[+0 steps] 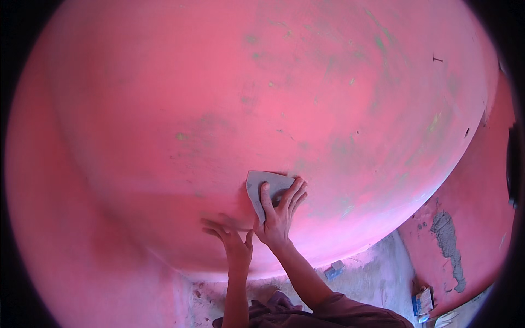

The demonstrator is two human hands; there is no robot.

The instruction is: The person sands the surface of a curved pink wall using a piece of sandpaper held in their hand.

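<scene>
A pink painted wall (213,102) with worn greenish patches fills most of the view. My right hand (279,217) presses a grey sheet, apparently sandpaper (256,184), against the wall, thumb on its face and the other fingers spread at its right side. To the left of it, my left hand (236,244) holds nothing; its fingers are spread close to the wall and slightly blurred. Whether its fingertips touch the wall I cannot tell.
A nail (437,60) sticks out of the wall at the upper right. Rough grey plaster (447,242) marks the pink surface at the right. On the floor (381,266) lie a small bluish box (334,270) and, farther right, a blue and white box (422,302).
</scene>
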